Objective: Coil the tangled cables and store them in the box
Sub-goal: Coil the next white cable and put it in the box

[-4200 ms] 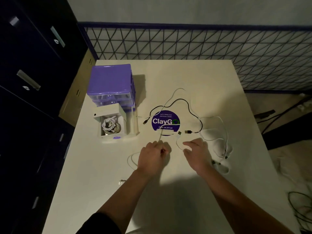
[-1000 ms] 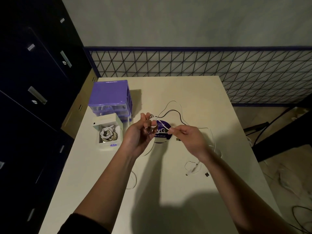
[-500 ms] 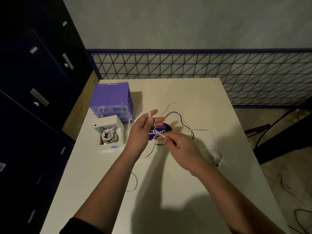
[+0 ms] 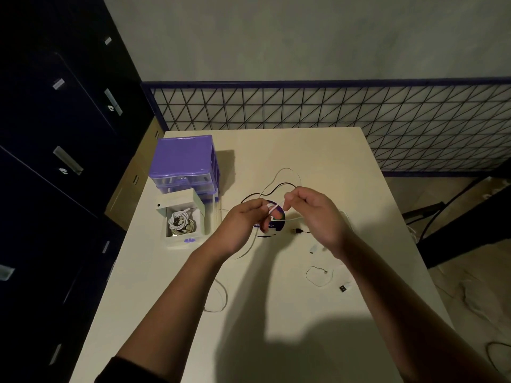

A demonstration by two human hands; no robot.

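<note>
Both hands are raised above the table's middle with a thin white cable [image 4: 274, 209] strung between them. My left hand [image 4: 243, 225] pinches one end of it, and the cable hangs down from there to a loop on the table [image 4: 221, 297]. My right hand [image 4: 315, 214] pinches the cable a little further along. A black cable [image 4: 282, 185] and other white cable ends [image 4: 315, 248] lie loose on the table. The small white open box [image 4: 181, 219] at the left holds coiled white cables.
A purple drawer unit [image 4: 185, 161] stands behind the box. A round purple sticker [image 4: 276, 222] lies under my hands. The cream table [image 4: 290, 313] ends at a wire mesh fence [image 4: 331, 109] behind. Dark cabinets [image 4: 55, 134] line the left; cables lie on the floor at the right.
Both hands lifted a white cable off the table. In the last second my right hand dipped toward me, then rose again to the right of my left hand.
</note>
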